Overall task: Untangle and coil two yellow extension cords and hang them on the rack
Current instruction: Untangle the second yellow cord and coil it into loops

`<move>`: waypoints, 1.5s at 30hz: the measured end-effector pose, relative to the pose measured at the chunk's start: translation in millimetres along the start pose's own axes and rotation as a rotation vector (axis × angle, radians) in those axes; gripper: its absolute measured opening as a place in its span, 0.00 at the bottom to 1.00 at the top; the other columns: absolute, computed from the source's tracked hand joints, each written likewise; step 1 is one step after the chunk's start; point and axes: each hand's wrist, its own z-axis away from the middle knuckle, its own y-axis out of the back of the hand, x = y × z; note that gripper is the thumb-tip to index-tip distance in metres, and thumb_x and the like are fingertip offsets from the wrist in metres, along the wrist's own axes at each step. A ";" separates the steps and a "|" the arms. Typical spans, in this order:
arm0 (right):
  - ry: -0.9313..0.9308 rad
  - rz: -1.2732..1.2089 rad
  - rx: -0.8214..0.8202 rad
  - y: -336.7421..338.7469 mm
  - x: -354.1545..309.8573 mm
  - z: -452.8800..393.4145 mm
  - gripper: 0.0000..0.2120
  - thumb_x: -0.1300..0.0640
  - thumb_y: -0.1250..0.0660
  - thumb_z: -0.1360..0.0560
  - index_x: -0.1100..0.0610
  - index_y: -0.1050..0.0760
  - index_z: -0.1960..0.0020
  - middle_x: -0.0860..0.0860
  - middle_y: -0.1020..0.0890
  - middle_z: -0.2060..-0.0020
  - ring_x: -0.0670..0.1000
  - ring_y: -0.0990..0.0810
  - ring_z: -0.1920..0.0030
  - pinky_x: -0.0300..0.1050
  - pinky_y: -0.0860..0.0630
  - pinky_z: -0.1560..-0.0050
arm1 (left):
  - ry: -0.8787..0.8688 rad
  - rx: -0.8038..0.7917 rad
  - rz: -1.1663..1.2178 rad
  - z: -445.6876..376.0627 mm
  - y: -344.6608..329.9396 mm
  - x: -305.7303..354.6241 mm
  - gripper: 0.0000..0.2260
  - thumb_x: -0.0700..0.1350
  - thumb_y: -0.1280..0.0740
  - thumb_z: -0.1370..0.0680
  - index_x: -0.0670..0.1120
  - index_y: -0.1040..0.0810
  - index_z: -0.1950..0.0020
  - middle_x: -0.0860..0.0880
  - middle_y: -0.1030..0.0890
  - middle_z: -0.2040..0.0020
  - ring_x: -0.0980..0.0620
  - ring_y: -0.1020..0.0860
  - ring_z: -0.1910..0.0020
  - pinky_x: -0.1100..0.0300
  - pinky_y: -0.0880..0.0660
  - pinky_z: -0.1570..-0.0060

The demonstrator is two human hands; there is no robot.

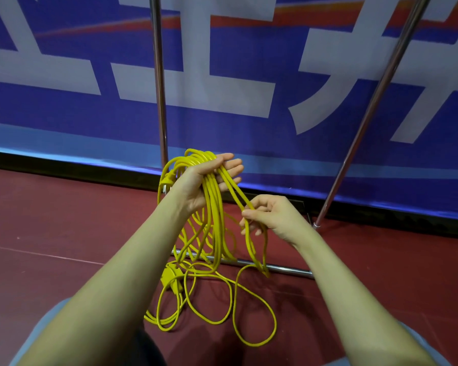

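Our left hand [209, 180] grips gathered yellow cord loops [212, 207]; our right hand [270, 217] pinches the next strand. Below both, loose cord [209, 307] remains uncoiled; nothing hangs yet.

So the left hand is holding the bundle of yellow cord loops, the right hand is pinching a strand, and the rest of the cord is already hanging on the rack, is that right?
Not quite. The left hand does hold the yellow cord loops and the right hand pinches a strand, but the rest of the cord lies loose on the red floor, not on the rack. The head view shows it.
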 end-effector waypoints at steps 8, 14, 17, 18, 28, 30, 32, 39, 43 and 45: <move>0.009 0.075 0.019 5.9 11.9 2.5 0.07 0.64 0.32 0.26 0.61 0.22 0.63 0.52 0.19 0.71 0.44 0.22 0.71 0.33 0.27 0.66 | -0.029 -0.005 0.157 -5.5 -2.0 -6.5 0.09 0.38 0.44 0.19 0.41 0.27 0.55 0.49 0.23 0.72 0.52 0.20 0.70 0.53 0.19 0.59; -0.162 0.136 0.027 13.3 36.2 8.6 0.10 0.55 0.37 0.22 0.56 0.21 0.60 0.52 0.19 0.65 0.44 0.22 0.64 0.36 0.29 0.60 | -0.112 0.025 0.212 -8.7 6.6 1.9 0.08 0.38 0.44 0.19 0.41 0.27 0.54 0.49 0.24 0.72 0.54 0.21 0.72 0.53 0.19 0.58; -0.212 0.087 0.085 16.7 38.4 10.7 0.13 0.53 0.40 0.20 0.56 0.22 0.58 0.50 0.22 0.68 0.47 0.24 0.67 0.38 0.28 0.63 | -0.141 0.019 0.255 -11.6 8.7 3.6 0.09 0.38 0.44 0.19 0.41 0.27 0.55 0.49 0.22 0.73 0.52 0.18 0.68 0.47 0.21 0.54; -0.211 0.066 0.115 16.1 37.4 10.9 0.14 0.53 0.40 0.20 0.56 0.22 0.59 0.50 0.25 0.70 0.47 0.27 0.70 0.38 0.29 0.67 | -0.144 0.016 0.263 -12.2 8.9 3.0 0.08 0.38 0.44 0.19 0.41 0.27 0.55 0.49 0.23 0.73 0.51 0.18 0.66 0.46 0.22 0.52; -0.194 -0.017 0.135 14.4 16.7 13.2 0.16 0.51 0.38 0.21 0.59 0.22 0.63 0.49 0.35 0.77 0.45 0.41 0.76 0.33 0.47 0.78 | -0.148 0.025 0.289 -9.1 2.5 0.3 0.15 0.43 0.41 0.19 0.42 0.23 0.63 0.50 0.25 0.73 0.53 0.21 0.71 0.50 0.20 0.55; -0.214 -0.138 0.143 14.8 14.1 13.2 0.15 0.53 0.38 0.21 0.61 0.23 0.62 0.49 0.36 0.77 0.44 0.42 0.78 0.32 0.49 0.78 | -0.144 0.008 0.288 -11.0 2.7 0.4 0.12 0.44 0.43 0.18 0.43 0.28 0.61 0.53 0.33 0.77 0.58 0.31 0.78 0.62 0.22 0.68; -0.230 -0.351 0.196 17.4 10.2 11.4 0.12 0.57 0.40 0.21 0.63 0.25 0.59 0.48 0.36 0.76 0.42 0.41 0.79 0.32 0.50 0.79 | -0.135 0.012 0.259 -12.9 5.8 -0.8 0.13 0.44 0.44 0.18 0.44 0.30 0.61 0.54 0.38 0.78 0.59 0.38 0.81 0.68 0.35 0.79; -0.185 -1.058 0.375 31.2 -16.9 8.8 0.05 0.63 0.42 0.24 0.64 0.29 0.56 0.56 0.28 0.68 0.47 0.33 0.74 0.33 0.36 0.78 | 0.017 -0.168 -0.295 -5.9 13.1 -18.2 0.13 0.45 0.40 0.22 0.42 0.27 0.65 0.48 0.30 0.79 0.57 0.39 0.84 0.66 0.41 0.80; -0.121 -1.257 0.372 25.7 -31.7 8.4 0.13 0.54 0.41 0.23 0.65 0.29 0.54 0.59 0.27 0.61 0.53 0.29 0.66 0.40 0.26 0.69 | 0.057 -0.289 -0.518 -1.5 10.9 -25.5 0.07 0.42 0.34 0.27 0.38 0.24 0.62 0.44 0.19 0.70 0.55 0.29 0.81 0.64 0.31 0.75; -0.086 -1.305 0.398 21.6 -38.2 8.7 0.17 0.50 0.42 0.22 0.65 0.29 0.54 0.59 0.28 0.60 0.54 0.30 0.63 0.43 0.28 0.65 | 0.094 -0.339 -0.588 0.6 5.7 -28.0 0.06 0.39 0.36 0.25 0.37 0.23 0.58 0.44 0.17 0.66 0.54 0.21 0.74 0.64 0.26 0.72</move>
